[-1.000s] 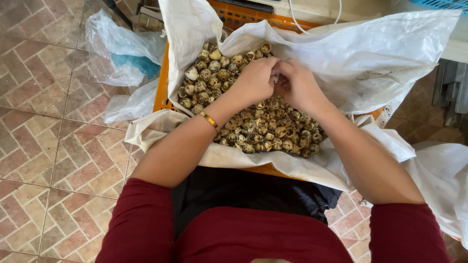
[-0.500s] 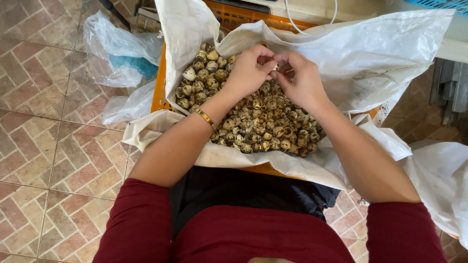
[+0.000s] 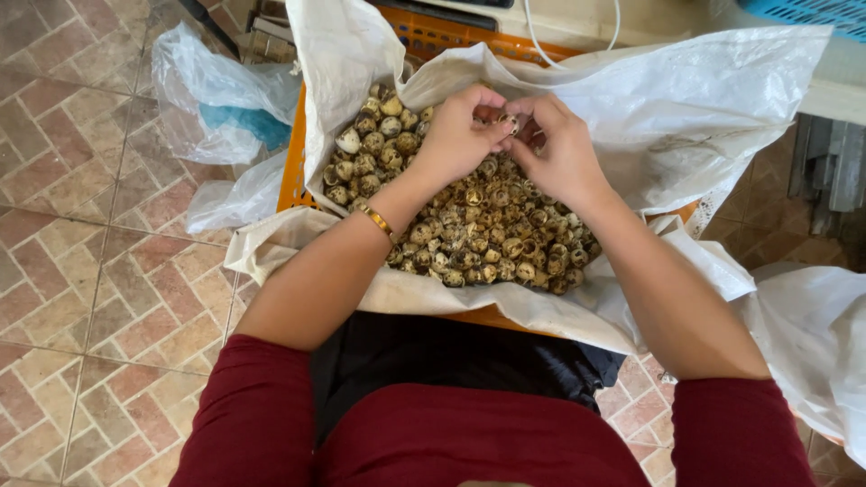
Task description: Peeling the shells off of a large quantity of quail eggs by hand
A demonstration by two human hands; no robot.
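Both hands meet above the heap of speckled eggs [image 3: 469,230]. The left hand [image 3: 460,135] and right hand [image 3: 559,149] pinch one egg [image 3: 508,122] together with closed fingertips. A white sack [image 3: 722,108] lines the orange crate [image 3: 293,171]; a clear bag [image 3: 216,99] lies on the floor beside it.

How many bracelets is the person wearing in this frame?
1: a gold bracelet on the wrist of the left hand. The right hand shows a bare wrist; its underside is hidden.

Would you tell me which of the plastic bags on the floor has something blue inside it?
The clear bag at upper left, beside the orange crate: a blue patch shows through it. The white bag at right shows none.
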